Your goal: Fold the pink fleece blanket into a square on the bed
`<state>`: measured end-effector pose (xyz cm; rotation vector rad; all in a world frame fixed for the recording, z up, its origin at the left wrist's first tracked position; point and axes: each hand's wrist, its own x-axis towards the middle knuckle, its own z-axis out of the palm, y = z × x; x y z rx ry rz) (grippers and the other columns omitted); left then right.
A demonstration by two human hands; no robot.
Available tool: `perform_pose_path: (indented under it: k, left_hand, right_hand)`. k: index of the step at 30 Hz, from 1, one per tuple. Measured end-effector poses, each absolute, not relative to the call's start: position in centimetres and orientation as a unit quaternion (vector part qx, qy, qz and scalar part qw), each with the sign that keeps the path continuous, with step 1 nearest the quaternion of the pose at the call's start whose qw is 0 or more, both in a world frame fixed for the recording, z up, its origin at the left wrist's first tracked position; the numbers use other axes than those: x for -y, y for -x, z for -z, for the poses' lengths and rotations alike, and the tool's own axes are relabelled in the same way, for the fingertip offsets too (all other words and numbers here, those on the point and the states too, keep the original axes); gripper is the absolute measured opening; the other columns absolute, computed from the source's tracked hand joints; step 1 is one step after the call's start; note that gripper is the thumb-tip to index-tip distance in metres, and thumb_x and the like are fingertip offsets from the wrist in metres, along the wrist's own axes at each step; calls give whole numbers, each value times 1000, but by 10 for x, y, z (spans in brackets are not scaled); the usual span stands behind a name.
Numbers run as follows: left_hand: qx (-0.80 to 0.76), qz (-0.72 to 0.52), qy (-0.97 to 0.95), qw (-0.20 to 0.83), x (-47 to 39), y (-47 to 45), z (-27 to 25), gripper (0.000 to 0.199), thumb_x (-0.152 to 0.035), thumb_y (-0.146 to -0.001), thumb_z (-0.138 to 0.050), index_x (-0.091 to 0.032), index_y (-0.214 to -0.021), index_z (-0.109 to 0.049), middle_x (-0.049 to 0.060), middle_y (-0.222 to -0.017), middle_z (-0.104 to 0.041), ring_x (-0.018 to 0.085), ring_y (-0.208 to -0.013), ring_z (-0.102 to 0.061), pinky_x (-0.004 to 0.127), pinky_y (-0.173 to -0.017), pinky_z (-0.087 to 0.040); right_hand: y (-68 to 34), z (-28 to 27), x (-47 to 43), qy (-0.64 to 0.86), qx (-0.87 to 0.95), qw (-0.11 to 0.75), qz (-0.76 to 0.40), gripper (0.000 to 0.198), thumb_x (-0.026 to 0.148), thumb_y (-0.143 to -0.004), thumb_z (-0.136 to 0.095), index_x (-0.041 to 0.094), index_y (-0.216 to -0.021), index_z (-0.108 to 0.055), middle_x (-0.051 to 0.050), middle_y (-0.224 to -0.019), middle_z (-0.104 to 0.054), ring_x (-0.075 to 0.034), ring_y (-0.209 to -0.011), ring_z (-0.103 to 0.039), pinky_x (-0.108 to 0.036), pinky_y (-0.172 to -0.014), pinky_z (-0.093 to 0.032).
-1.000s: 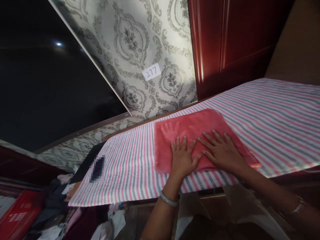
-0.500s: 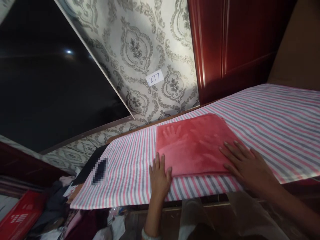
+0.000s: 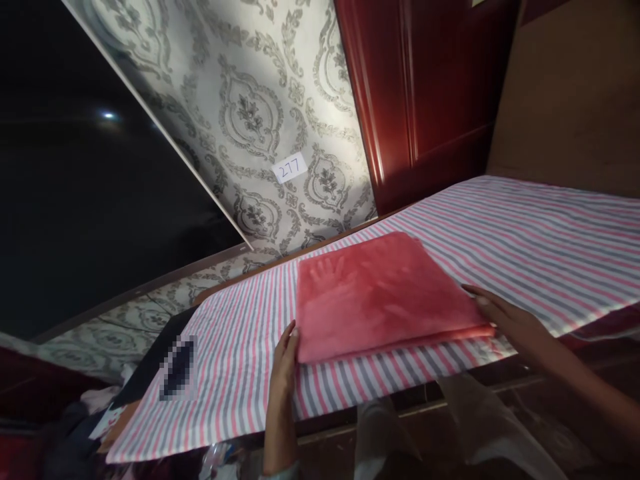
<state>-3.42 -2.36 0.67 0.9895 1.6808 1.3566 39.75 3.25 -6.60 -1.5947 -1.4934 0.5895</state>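
Observation:
A folded coral-pink plush cloth (image 3: 380, 300) lies on the striped sheet (image 3: 240, 347), with faint hand-shaped marks pressed into its pile. My left hand (image 3: 284, 363) is at its left edge, fingers close together and gripping the side near the front corner; the undersides of those fingers are hidden. On the opposite side, my right hand (image 3: 493, 313) grips the right edge, thumb near the cloth's front right corner and fingers along the side. The front edge shows stacked layers, slightly raised at the right.
Behind the table stand a patterned wall with a paper label (image 3: 290, 167) reading 277, and a dark red door panel (image 3: 430, 87). A large black screen (image 3: 100, 173) leans in at left. A pixelated dark patch (image 3: 179, 368) lies on the sheet's left part.
Both hands have gone from lying flat on the cloth to its left and right edges. The cloth's front right corner has risen slightly. The view has shifted a little to the right.

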Motion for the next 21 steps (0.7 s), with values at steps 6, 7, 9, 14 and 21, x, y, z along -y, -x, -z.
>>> perform_pose_path:
  k: [6,7,9,14,21]
  left_hand:
    - [-636,-530,-357,433,-2,25,-18,65,-42,-76,-82,-20,-134,-61,15,-142,-60,30,-132,-57,42,-111,-47]
    - [-623,-531,-362,446,-4,22,-18,67,-40,-75,-84,-21,-135,-60,14,-139,-63,30,-129,-60,42,-109,-49]
    - [-600,-539,-363,467,-8,17,-17,68,-37,-74,-84,-23,-135,-59,13,-130,-68,30,-122,-65,42,-104,-54]
    - [-565,-571,-333,494,-11,13,-9,75,-26,-74,-82,-24,-143,-51,12,-133,-67,28,-116,-68,39,-96,-58]
    - [-554,-586,-314,501,-6,13,-6,73,-26,-69,-83,-23,-135,-55,12,-126,-70,27,-107,-71,37,-91,-59]
  right_hand:
    - [-375,40,-44,640,563,418,-314,79,72,-75,-53,22,-135,-63,-13,-121,-72,-37,-120,-63,-49,-99,-53]
    - [-372,37,-45,627,569,432,-311,78,72,-73,-55,21,-132,-63,-13,-122,-71,-37,-119,-64,-49,-100,-52]
    - [-366,34,-48,594,573,468,-316,75,70,-72,-57,20,-128,-64,-14,-127,-68,-36,-119,-63,-48,-103,-51]
    - [-367,41,-56,554,547,512,-363,73,65,-69,-64,22,-128,-63,-13,-129,-67,-35,-121,-62,-45,-101,-53]
    - [-382,53,-60,578,540,460,-402,85,62,-67,-68,23,-142,-55,-11,-127,-69,-36,-115,-65,-49,-99,-53]
